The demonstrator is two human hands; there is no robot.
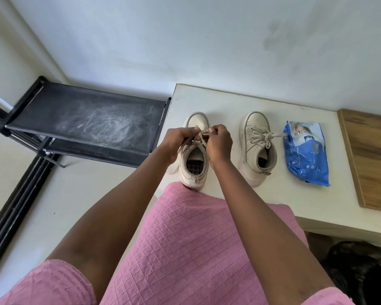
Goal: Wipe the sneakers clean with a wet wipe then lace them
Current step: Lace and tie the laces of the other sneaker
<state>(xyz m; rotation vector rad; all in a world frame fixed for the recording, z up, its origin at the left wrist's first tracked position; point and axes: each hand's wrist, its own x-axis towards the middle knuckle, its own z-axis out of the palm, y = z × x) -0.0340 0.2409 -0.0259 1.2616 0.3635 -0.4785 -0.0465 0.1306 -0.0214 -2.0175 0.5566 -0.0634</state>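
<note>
On the white table (226, 100), toward the twelve o'clock of the view, a beige high-top sneaker (193, 170) stands upright with its toe pointing away from the person and its heel at the near edge. Both hands meet over its tongue. The left hand (176, 142) comes in from seven o'clock with its fingers curled and its thumb and fingertips pinching a strand of the flat beige lace (202, 134). The right hand (220, 142) comes in from five o'clock, its fingers curled too, pinching the same lace from the other side. The two pinches sit nearly touching above the upper eyelets, and a loose length of lace trails down past the left hand along the shoe's side. The shoe's opening shows a dark gridded floor inside. A pale flat piece (171, 170) lies against the sneaker at its nine o'clock, half hidden under the left wrist; what it is cannot be told. At the sneaker's three o'clock, apart from it, stands the second sneaker (254, 168), upright and parallel, its lace tied in a bow. Just beyond that, further toward three o'clock, lies a crumpled blue wet-wipe pack (306, 157); one end of the bow reaches its upper left corner. A wooden board (371, 159) rests on the table's right end. At nine o'clock of the table stands a black fabric shoe rack (84, 119), dusty on top. A pink quilted dress (185, 249) fills the lower view, and something black (361, 274) sits under the table at four o'clock.
</note>
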